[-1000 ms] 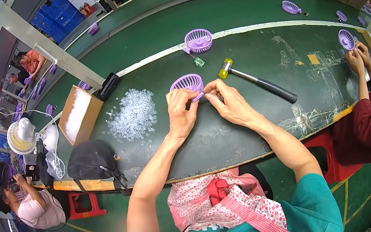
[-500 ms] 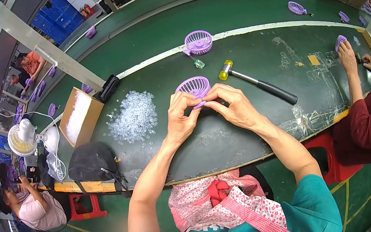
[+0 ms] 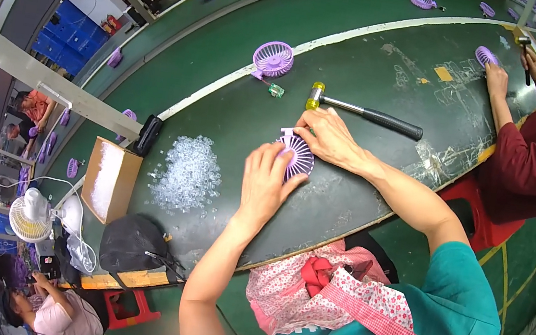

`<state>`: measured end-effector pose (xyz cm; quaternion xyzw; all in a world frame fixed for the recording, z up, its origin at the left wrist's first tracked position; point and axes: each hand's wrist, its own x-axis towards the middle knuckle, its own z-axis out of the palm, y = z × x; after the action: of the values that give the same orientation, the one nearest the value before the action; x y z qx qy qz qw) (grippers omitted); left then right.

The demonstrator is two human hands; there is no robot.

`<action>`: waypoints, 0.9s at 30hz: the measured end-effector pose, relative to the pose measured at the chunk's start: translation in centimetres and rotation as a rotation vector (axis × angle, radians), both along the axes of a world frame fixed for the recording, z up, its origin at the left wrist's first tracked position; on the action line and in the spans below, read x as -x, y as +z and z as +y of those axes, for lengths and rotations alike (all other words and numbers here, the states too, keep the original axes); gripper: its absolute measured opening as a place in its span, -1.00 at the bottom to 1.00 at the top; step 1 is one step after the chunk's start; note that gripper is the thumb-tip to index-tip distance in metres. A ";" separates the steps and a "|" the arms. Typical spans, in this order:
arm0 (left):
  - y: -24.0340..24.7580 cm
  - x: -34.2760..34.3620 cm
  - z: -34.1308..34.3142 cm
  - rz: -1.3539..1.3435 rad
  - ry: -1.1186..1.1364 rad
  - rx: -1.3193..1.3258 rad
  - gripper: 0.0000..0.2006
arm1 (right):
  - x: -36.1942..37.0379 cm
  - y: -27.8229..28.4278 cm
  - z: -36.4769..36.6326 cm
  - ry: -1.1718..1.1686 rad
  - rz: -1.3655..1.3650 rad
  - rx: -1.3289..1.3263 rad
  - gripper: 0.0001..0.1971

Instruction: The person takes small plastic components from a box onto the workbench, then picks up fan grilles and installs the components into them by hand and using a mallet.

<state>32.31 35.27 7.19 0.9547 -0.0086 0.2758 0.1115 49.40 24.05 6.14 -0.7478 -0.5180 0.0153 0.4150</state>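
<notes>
A purple round fan housing with radial ribs is between my two hands, low over the dark green worktable. My left hand grips its left side, fingers over the rim and thumb along the near edge. At its upper end, by the narrow neck, the fingers of my right hand are closed on it; what lies under those fingertips is hidden. Just beyond my right hand lies a mallet with a yellow-faced head and black grip. Farther off sits a second purple fan housing with a small green circuit board wired to it.
To the left, a heap of small clear plastic pieces lies beside an open cardboard box. A black bag rests at the table's near left edge. A co-worker in a maroon sleeve sits right, holding a hammer and a purple housing.
The fan housing has turned over and come down nearer to me, its ribs now fanning toward me. My left hand has shifted onto its side. The maroon-sleeved co-worker has raised a hammer.
</notes>
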 end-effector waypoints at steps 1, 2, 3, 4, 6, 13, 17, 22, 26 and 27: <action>-0.3 0.4 -0.2 0.010 0.007 -0.012 -0.44 | -0.2 0.0 -0.2 0.029 -0.074 0.038 -0.86; -0.3 0.6 -0.3 0.018 0.012 -0.023 -0.43 | -0.4 0.2 -0.5 0.042 -0.136 0.013 -0.85; -0.3 0.7 -0.2 0.009 0.013 -0.022 -0.41 | -0.4 0.3 -0.8 0.057 -0.199 -0.011 -0.82; -0.4 0.8 -0.3 0.006 0.014 -0.012 -0.41 | -0.5 -0.1 -1.0 0.066 -0.187 -0.022 -0.81; -0.6 0.9 -0.2 0.002 0.026 -0.032 -0.40 | -0.3 -0.4 -1.0 0.045 -0.206 -0.018 -0.83; -0.7 1.0 -0.4 -0.009 0.023 -0.013 -0.43 | 0.6 0.0 -0.3 -0.037 -0.153 0.020 -0.88; -0.6 1.3 -0.4 -0.005 0.033 -0.013 -0.42 | -1.3 0.9 -1.4 0.089 -0.130 -0.010 -0.79; -0.3 1.2 -0.7 -0.019 0.028 -0.018 -0.44 | -4.2 1.1 -5.6 -0.239 -0.381 0.209 -0.70; -0.4 1.1 -0.8 -0.045 0.052 -0.020 -0.43 | -4.4 1.5 -5.9 -0.254 -0.343 0.236 -0.76; -0.4 1.1 -0.8 -0.046 0.046 -0.019 -0.44 | -4.0 2.3 -5.9 -0.232 -0.249 0.228 -0.76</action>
<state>31.18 34.49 6.75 0.9491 0.0080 0.3000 0.0959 53.38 18.20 8.44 -0.8407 -0.4705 -0.0667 0.2596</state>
